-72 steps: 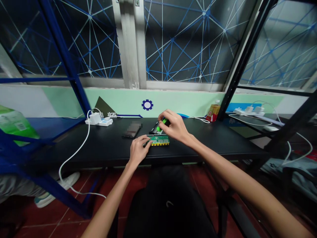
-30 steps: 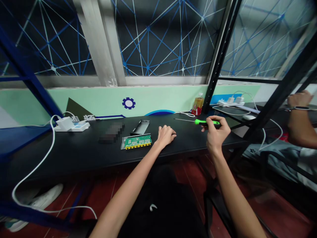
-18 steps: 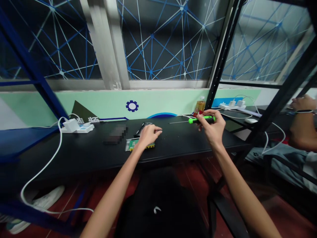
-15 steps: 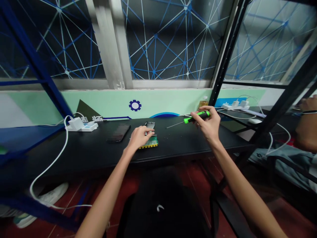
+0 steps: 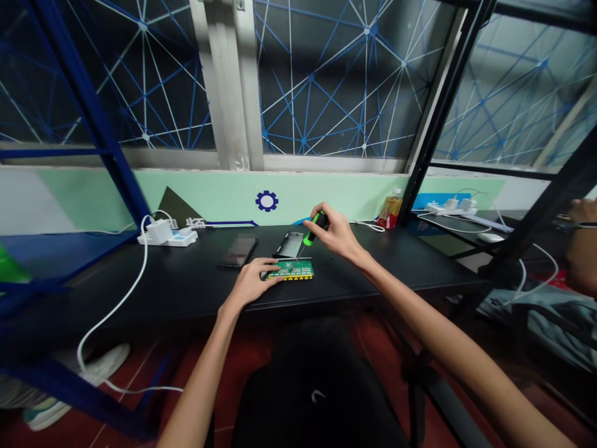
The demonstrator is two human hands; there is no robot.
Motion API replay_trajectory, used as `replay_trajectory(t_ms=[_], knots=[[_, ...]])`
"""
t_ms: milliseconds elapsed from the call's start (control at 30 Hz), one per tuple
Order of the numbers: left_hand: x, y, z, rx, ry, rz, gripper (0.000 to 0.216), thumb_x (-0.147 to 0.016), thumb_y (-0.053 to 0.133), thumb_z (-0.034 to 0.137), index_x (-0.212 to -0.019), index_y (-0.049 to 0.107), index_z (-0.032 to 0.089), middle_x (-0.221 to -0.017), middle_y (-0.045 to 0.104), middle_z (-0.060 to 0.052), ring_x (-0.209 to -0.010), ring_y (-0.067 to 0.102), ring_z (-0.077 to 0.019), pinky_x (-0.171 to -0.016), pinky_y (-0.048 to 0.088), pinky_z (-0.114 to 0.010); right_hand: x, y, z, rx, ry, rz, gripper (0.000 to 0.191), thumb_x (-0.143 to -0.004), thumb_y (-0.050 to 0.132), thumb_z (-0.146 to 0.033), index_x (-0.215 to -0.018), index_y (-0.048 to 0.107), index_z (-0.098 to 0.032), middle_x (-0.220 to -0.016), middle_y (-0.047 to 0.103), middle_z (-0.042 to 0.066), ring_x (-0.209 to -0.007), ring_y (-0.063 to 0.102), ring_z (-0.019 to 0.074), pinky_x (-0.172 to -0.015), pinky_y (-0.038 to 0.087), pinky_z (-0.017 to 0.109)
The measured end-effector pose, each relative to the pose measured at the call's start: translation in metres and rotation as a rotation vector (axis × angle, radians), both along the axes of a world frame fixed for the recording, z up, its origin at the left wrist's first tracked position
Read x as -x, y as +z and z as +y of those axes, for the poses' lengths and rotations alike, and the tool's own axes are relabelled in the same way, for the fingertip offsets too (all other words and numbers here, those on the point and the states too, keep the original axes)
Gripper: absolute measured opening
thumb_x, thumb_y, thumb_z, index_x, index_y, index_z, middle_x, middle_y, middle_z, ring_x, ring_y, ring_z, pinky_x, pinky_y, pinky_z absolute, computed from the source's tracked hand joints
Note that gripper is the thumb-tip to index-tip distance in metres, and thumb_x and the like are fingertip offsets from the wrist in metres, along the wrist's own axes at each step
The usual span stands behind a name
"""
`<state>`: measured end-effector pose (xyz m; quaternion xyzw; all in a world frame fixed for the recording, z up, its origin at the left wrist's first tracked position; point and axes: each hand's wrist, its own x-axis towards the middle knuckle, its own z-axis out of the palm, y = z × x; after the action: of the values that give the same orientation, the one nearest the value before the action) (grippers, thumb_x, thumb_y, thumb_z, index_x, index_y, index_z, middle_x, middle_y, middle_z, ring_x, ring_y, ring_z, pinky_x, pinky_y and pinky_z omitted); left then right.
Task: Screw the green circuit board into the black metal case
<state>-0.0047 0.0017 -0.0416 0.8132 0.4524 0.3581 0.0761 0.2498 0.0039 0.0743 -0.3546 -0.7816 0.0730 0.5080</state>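
Observation:
A green circuit board (image 5: pixel 298 269) with a yellow edge lies on the black table (image 5: pixel 186 283). My left hand (image 5: pixel 252 281) rests on the board's left end, fingers pressed down on it. My right hand (image 5: pixel 336 235) is closed round a green-and-black screwdriver (image 5: pixel 313 229), whose thin shaft slants down to the board. A grey metal cover (image 5: pixel 290 244) lies just behind the board.
A dark phone (image 5: pixel 237 251) lies left of the cover. A white power strip (image 5: pixel 166 235) with a cable hangs off the table's left. A drink bottle (image 5: pixel 390 211) stands by a black rack post (image 5: pixel 441 106). Another person's arm (image 5: pixel 581 249) shows at far right.
My right hand swung the screwdriver from out at the right back over the board, tip down. My left hand returned from the bare table onto the board's left end.

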Motion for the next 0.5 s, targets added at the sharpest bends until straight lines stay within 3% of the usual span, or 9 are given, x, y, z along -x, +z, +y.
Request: replay_trajectory(t_ms=[500], knots=[[-0.001, -0.001, 0.001, 0.016, 0.0, -0.061, 0.024, -0.079, 0.075, 0.043, -0.094, 0.08, 0.026, -0.117, 0.074, -0.004, -0.112, 0.065, -0.0276, -0.101, 0.049, -0.043, 0.001, -0.011, 0.001, 0.003, 0.021, 0.02, 0.024, -0.088, 0.062, -0.043, -0.088, 0.051, -0.023, -0.063, 0.049, -0.006, -0.051, 0.037, 0.0104, -0.055, 0.033, 0.028]])
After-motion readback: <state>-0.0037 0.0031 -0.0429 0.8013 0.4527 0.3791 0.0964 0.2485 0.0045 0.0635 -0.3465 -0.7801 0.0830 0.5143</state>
